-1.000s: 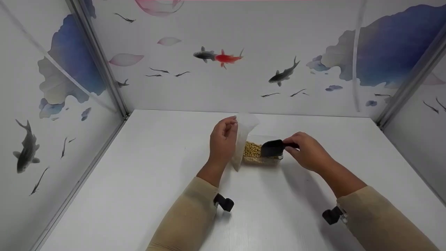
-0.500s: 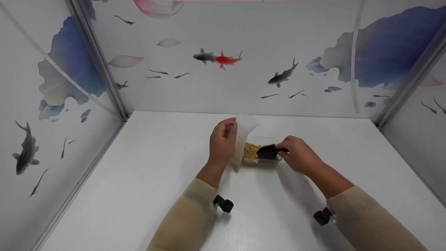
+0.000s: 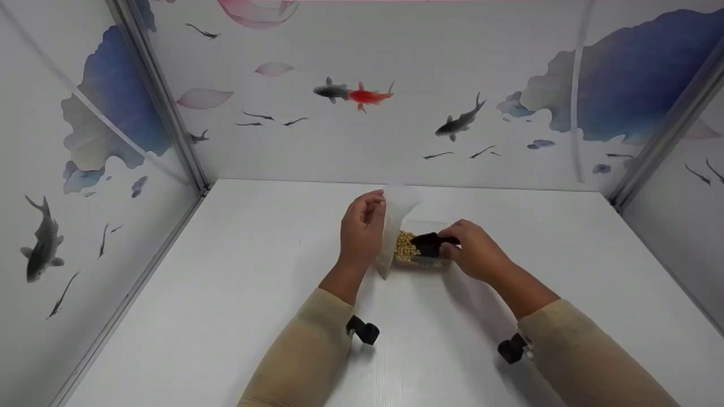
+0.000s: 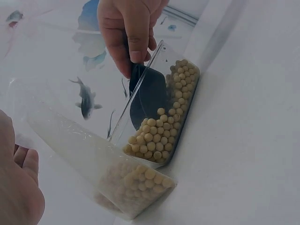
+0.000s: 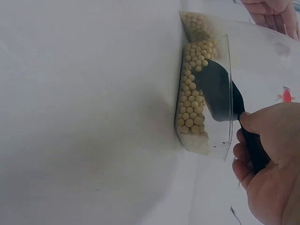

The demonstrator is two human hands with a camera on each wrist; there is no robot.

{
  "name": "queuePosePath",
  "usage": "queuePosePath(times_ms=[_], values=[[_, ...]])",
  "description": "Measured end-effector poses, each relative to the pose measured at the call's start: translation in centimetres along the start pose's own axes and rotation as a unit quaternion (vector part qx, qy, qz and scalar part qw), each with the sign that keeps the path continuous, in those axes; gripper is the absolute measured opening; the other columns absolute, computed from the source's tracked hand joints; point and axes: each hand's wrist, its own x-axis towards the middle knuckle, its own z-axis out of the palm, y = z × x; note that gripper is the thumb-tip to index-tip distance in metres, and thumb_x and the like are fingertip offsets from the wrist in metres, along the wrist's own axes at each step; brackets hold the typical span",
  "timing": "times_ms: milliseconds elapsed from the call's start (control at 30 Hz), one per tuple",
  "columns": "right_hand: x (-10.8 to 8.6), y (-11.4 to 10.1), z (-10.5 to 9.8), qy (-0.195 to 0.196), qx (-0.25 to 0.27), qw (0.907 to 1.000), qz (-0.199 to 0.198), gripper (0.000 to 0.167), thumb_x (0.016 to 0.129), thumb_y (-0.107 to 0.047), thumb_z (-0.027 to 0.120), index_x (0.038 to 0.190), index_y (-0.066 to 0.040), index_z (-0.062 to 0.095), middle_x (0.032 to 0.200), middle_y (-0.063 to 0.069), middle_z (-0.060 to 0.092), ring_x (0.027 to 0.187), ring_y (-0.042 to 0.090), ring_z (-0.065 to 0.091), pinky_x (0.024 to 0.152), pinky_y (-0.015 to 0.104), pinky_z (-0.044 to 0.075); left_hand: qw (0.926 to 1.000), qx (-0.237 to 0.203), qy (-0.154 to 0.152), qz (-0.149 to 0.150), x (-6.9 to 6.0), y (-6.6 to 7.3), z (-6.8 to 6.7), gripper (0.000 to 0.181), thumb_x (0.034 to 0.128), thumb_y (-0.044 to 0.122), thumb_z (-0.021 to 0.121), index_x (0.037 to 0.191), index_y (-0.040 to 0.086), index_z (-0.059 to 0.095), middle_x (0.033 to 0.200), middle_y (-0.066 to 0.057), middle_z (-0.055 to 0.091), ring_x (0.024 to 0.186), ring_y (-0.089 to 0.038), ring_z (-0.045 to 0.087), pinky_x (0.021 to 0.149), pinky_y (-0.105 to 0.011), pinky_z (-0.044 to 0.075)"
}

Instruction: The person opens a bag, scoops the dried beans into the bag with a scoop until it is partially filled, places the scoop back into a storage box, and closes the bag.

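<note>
My right hand (image 3: 478,251) grips the handle of a black scoop (image 5: 215,89). The scoop's blade is inside a clear plastic box (image 4: 159,51), with its front end pushed into round yellowish soybeans (image 4: 157,136). Against the left end of the box stands a translucent plastic bag (image 3: 394,220), with some soybeans visible in its bottom corner in the left wrist view. My left hand (image 3: 363,226) holds the bag upright by its upper side, fingers curled; the fingertips are partly hidden behind the bag.
Box and bag stand on a white table (image 3: 254,294), toward its back. White panels printed with fish and blue leaves enclose the table, the back panel (image 3: 362,147) close behind the bag. Black wrist mounts (image 3: 365,330) sit on both sleeves.
My right hand has moved left and lowered the scoop from above the box's right side down into the soybeans. The left hand and the bag have stayed in place.
</note>
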Motion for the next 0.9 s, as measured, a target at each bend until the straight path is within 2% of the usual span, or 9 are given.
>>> queuePosePath(times_ms=[267, 633, 767, 900], values=[[0.4, 0.4, 0.9, 0.001, 0.014, 0.9999, -0.004, 0.033, 0.108, -0.015, 0.065, 0.139, -0.004, 0.069, 0.133, 0.016, 0.065, 0.126, 0.034, 0.064, 0.108, 0.055, 0.055, 1.0000, 0.003, 0.003, 0.006, 0.0, -0.2, 0.1, 0.022, 0.1131, 0.029, 0.056, 0.127, 0.016, 0.067, 0.145, 0.001, 0.066, 0.130, -0.016, 0.066, 0.110, -0.034, 0.057], [0.8, -0.2, 1.0, -0.034, 0.020, 0.9983, 0.043, 0.035, 0.108, -0.019, 0.065, 0.142, -0.010, 0.069, 0.143, 0.017, 0.065, 0.134, 0.036, 0.060, 0.113, 0.058, 0.051, 1.0000, 0.000, 0.006, -0.004, -0.1, -0.2, 0.1, 0.021, 0.1125, 0.028, 0.057, 0.127, 0.017, 0.067, 0.144, 0.003, 0.067, 0.129, -0.014, 0.065, 0.110, -0.033, 0.057], [0.6, 0.0, 1.4, -0.028, 0.034, 0.9979, 0.048, 0.036, 0.110, -0.020, 0.062, 0.145, -0.011, 0.067, 0.148, 0.017, 0.063, 0.140, 0.038, 0.058, 0.115, 0.059, 0.050, 0.9999, 0.001, 0.006, -0.014, -0.1, -0.1, 0.2, 0.020, 0.1124, 0.027, 0.058, 0.128, 0.018, 0.067, 0.143, 0.005, 0.067, 0.130, -0.012, 0.065, 0.111, -0.032, 0.056], [0.3, 0.4, 1.7, -0.010, 0.051, 0.9978, 0.041, 0.037, 0.110, -0.021, 0.062, 0.146, -0.012, 0.066, 0.149, 0.017, 0.061, 0.142, 0.039, 0.057, 0.115, 0.058, 0.050, 1.0000, 0.001, 0.004, -0.008, -0.1, 0.0, 0.1, 0.022, 0.1125, 0.027, 0.057, 0.129, 0.017, 0.067, 0.144, 0.003, 0.066, 0.130, -0.015, 0.065, 0.111, -0.034, 0.056]])
